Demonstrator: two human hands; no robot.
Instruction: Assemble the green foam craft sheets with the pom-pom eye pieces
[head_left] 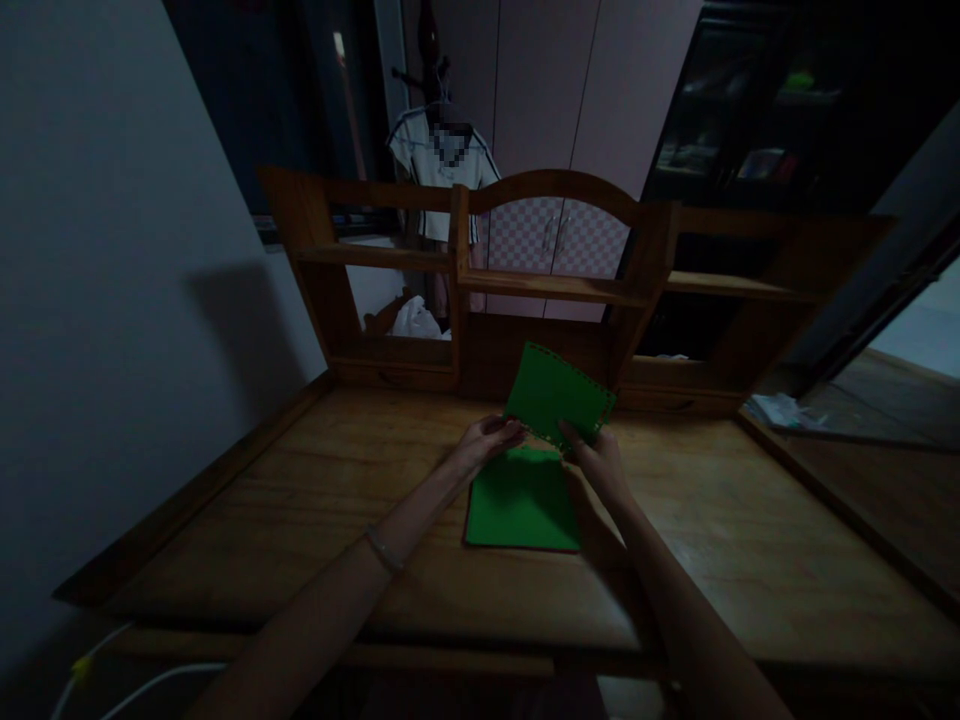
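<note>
A green sheet [559,393] with small holes or stitching along its edges is raised and tilted above the desk. My right hand [598,458] grips its lower right part, with the thumb on the green face. At its lower left corner, my left hand [489,443] has its fingers closed on the edge. Below both hands, a second green piece [523,505] with a dark reddish border lies flat on the wooden desk.
The wooden desk [315,520] has a shelf unit [555,287] along its back. A wall stands at the left. White plastic [784,410] lies beyond the desk's right edge. White cables [169,672] are at the lower left. Clothes [442,165] hang behind the shelves.
</note>
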